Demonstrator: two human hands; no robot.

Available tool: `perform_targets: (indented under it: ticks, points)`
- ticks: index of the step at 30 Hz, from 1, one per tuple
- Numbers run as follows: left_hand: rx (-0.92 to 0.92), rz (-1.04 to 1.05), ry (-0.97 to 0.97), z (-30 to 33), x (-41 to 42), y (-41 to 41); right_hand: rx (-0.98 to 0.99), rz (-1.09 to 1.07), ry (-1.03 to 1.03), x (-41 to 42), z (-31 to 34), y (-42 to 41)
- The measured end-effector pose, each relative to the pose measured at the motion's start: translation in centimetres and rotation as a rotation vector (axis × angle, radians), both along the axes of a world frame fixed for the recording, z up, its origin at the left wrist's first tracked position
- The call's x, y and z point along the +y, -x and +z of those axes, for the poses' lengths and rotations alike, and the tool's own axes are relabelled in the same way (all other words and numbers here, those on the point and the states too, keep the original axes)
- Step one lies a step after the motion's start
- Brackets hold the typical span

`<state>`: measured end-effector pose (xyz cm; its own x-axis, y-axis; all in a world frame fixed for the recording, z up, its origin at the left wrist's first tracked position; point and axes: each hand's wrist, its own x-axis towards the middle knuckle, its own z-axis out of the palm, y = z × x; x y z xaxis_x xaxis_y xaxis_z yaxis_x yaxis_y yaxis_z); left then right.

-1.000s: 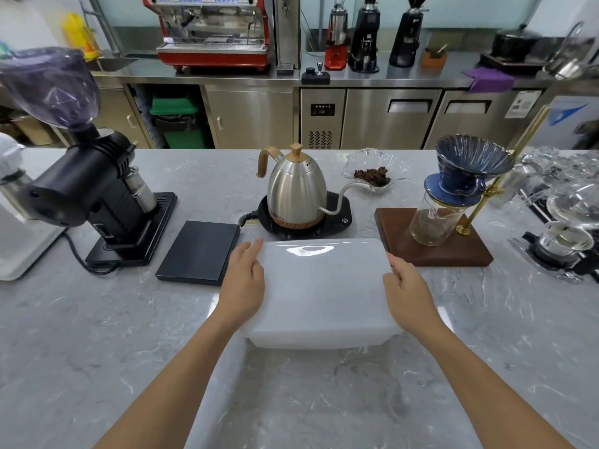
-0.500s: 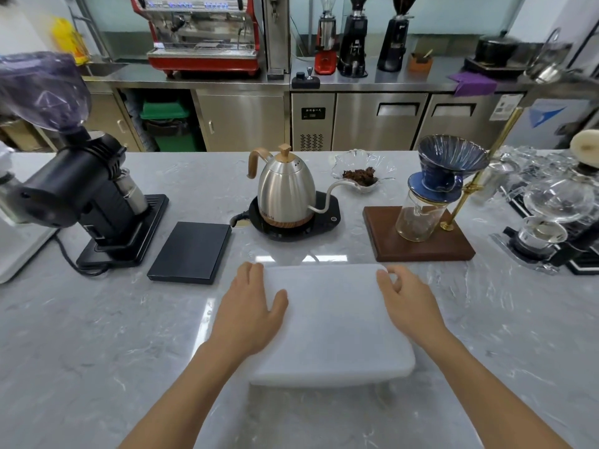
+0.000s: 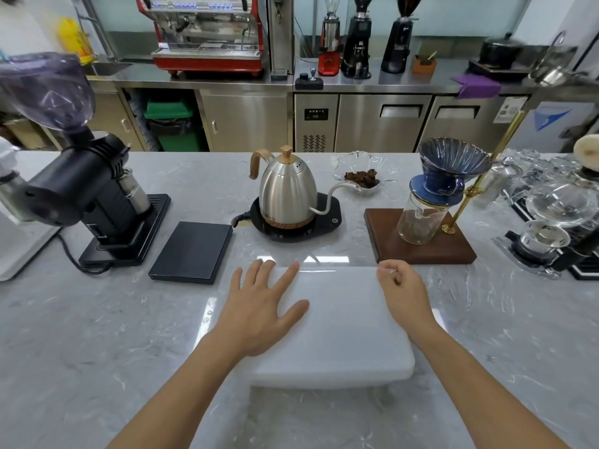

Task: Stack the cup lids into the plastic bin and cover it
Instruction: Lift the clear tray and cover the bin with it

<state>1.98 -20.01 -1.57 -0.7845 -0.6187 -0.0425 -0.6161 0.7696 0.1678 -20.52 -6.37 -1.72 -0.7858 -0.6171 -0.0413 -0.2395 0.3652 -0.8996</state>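
A frosted white cover (image 3: 340,322) lies flat on the plastic bin at the near middle of the marble counter. The bin's body and any cup lids inside are hidden beneath the cover. My left hand (image 3: 259,306) rests palm down on the cover's left part, fingers spread apart. My right hand (image 3: 405,293) is over the cover's far right corner, fingers loosely curled and holding nothing; whether it touches the cover is unclear.
Behind the bin stand a steel gooseneck kettle (image 3: 288,192) on its black base, a black scale (image 3: 193,251) and a pour-over stand on a wooden board (image 3: 421,241). A black grinder (image 3: 90,196) is at left, glassware (image 3: 551,222) at right.
The cover has come down flat onto the bin. My left hand has slid from its left edge onto the top and spread; my right hand has loosened its hold at the right edge.
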Motion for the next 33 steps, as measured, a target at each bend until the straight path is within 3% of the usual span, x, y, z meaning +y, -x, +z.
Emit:
perform_targets:
  ticks: [2,7,10,15,33]
  points:
    - [0.021,-0.048,0.025,-0.3,0.2,0.0,0.053,0.010,-0.018,0.0,-0.3,0.0]
    - [0.015,-0.180,-0.003,-0.1,0.4,0.1,0.443,-0.005,-0.065,0.2,-0.1,-0.8]
    - [-0.027,-0.164,-0.020,-0.3,1.2,0.5,0.628,0.099,-0.168,0.5,0.3,-1.3]
    - [-0.050,-0.118,-0.044,-0.6,2.0,0.9,0.506,0.374,-0.431,1.3,-0.4,-1.9]
    - [-0.031,-0.130,-0.054,-0.2,2.1,0.8,0.710,0.321,-0.356,2.1,-0.3,-3.3]
